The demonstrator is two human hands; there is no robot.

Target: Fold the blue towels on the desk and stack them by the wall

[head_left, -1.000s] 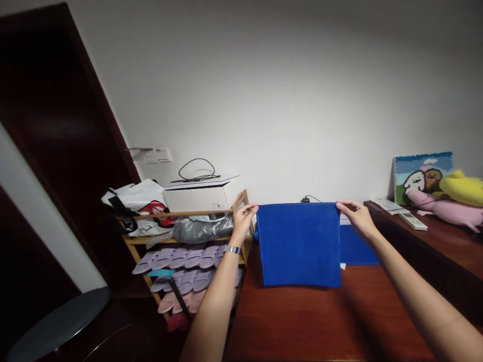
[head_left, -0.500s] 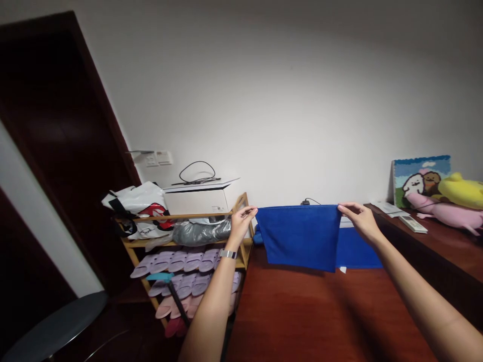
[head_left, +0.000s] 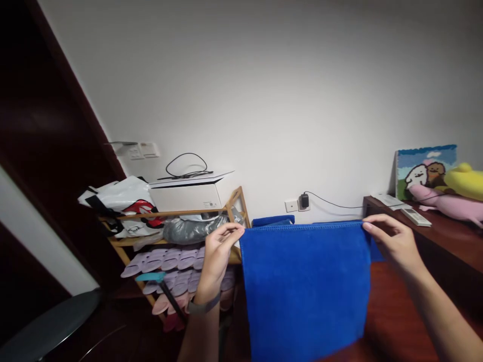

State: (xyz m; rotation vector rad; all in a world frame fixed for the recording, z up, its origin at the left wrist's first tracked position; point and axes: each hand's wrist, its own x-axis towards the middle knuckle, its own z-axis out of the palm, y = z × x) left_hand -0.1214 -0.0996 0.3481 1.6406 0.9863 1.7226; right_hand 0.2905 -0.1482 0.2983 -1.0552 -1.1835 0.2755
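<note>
Both hands have brought the blue cloth (head_left: 305, 286) nearer the camera since the earlier frame, and it now fills the lower middle, its bottom edge partly cut off. Left hand (head_left: 221, 246) and right hand (head_left: 394, 244) each keep a closed grip, thumb against fingers, on one upper corner; the cloth hangs between them. It hides most of the tabletop (head_left: 392, 296), whose bare red-brown surface shows at lower right. Behind the cloth's top edge sits a blue bundle (head_left: 273, 220), perhaps more cloth, though too little shows to be sure.

At left, the rack (head_left: 169, 214) bears a white bag (head_left: 124, 198) and a white box (head_left: 184, 197) with its lid slightly raised; the contents of both are out of sight. A cable (head_left: 186, 168) lies on the box. Below, a grey bundle (head_left: 188, 229) in clear plastic sits above rows of slippers (head_left: 169, 260), lilac over pink, partly covered by the left hand and forearm.

At right, a cabinet (head_left: 456, 241) carries a remote (head_left: 415, 217), a picture (head_left: 415, 173), a pink toy (head_left: 449, 203) and a yellow toy (head_left: 466, 181), both toys cut off by the frame.
</note>
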